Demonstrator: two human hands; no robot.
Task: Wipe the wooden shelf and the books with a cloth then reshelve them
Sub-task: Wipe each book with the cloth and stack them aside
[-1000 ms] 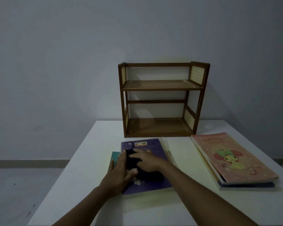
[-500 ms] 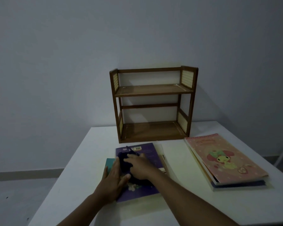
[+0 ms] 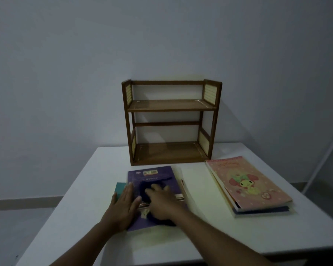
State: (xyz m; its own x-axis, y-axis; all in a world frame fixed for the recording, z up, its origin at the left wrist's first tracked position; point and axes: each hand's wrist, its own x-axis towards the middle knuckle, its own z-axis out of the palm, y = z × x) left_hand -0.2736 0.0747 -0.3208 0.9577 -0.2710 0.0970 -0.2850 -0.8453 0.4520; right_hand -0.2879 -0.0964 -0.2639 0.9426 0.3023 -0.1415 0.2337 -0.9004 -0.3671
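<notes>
White table (image 3: 210, 237), purple book (image 3: 154, 176) under flat left hand (image 3: 123, 206); right hand (image 3: 161, 202) seemingly flat-fingered on dark cloth (image 3: 145, 187)

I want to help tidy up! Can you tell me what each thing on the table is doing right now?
wooden shelf: upright, both levels bare.
purple book: flat, closed, being wiped.
dark cloth: on the purple book, under the right hand.
right hand: presses the cloth.
left hand: flat, steadies the book's edge.
pink book: closed, tops the right stack.
teal book: under the purple one.
</notes>
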